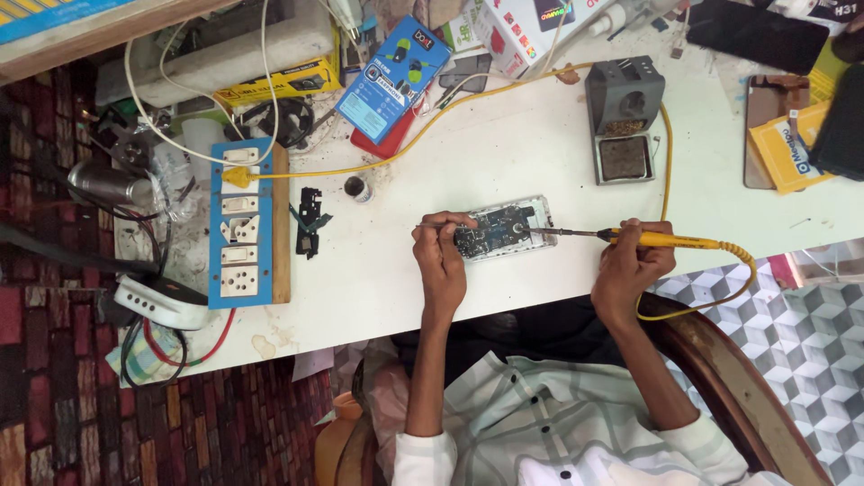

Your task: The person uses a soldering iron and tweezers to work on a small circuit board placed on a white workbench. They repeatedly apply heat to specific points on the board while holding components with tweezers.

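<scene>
An opened phone [504,232] with its circuit board exposed lies on the white table [504,153]. My left hand [441,256] rests at the phone's left end and pinches a thin metal tool, probably tweezers, over the board. My right hand [630,267] grips a yellow-handled soldering iron [652,239]. The iron's metal tip reaches left and touches the board near the phone's right end. The iron's yellow cable [720,288] loops down past the table edge and back up across the table.
A grey soldering iron stand [624,117] sits behind the phone. A blue socket board [241,225] on wood lies at the left, with a small black part [310,220] and a little round pot [357,189] beside it. A blue box [393,79], other phones [774,130] and tangled wires crowd the back.
</scene>
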